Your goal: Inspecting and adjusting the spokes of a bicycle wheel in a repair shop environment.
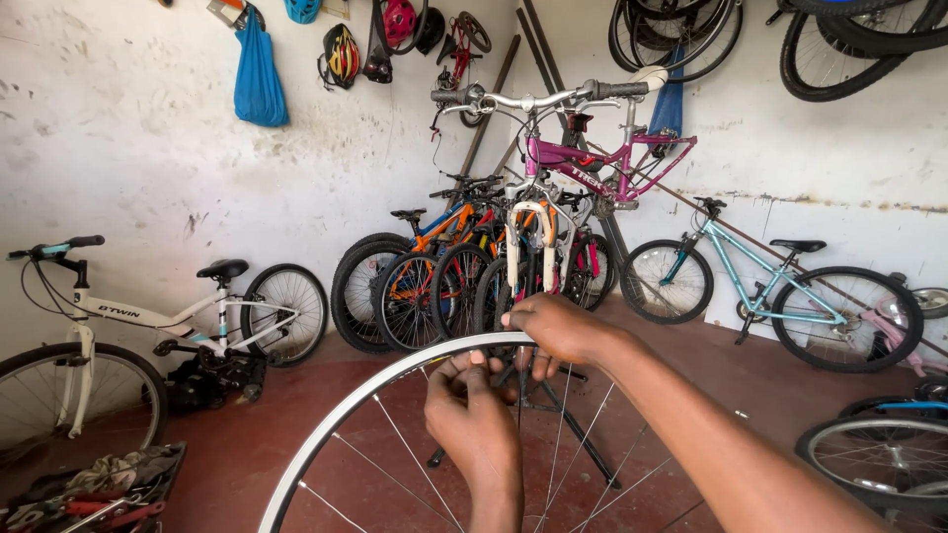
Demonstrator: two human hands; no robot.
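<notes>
Whitewashed walls, scuffed and stained, enclose a bicycle workshop with a red-brown floor [296, 424].

Landmark: the silver wheel rim [346, 410] with thin spokes, held upright at the bottom centre of the view, in front of the person.

- Left hand [474, 419]: inside the rim's arc, just below its top, fingers pinched together on the spokes there. What exactly sits between the fingertips cannot be told.
- Right hand [553, 331]: on the top of the rim, fingers curled over its edge and gripping it.
- Directly behind the rim: a purple bike frame [602, 163] with silver handlebars, raised on a black repair stand [568, 424] whose legs show through the spokes.
- Behind the rim, against the back wall: a packed row of bikes [444, 266], orange and blue among them.
- Left of the rim: a white bicycle [148, 321] leaning by the wall.
- Right of the rim: a teal bicycle [770, 281].
- Lower left of the rim: an open tray [173, 469] on the floor, holding rags and red-handled tools.
- High above the rim, on the wall: a blue bag [259, 69], contents hidden, plus helmets [341, 54] and spare tyres [849, 49].
</notes>
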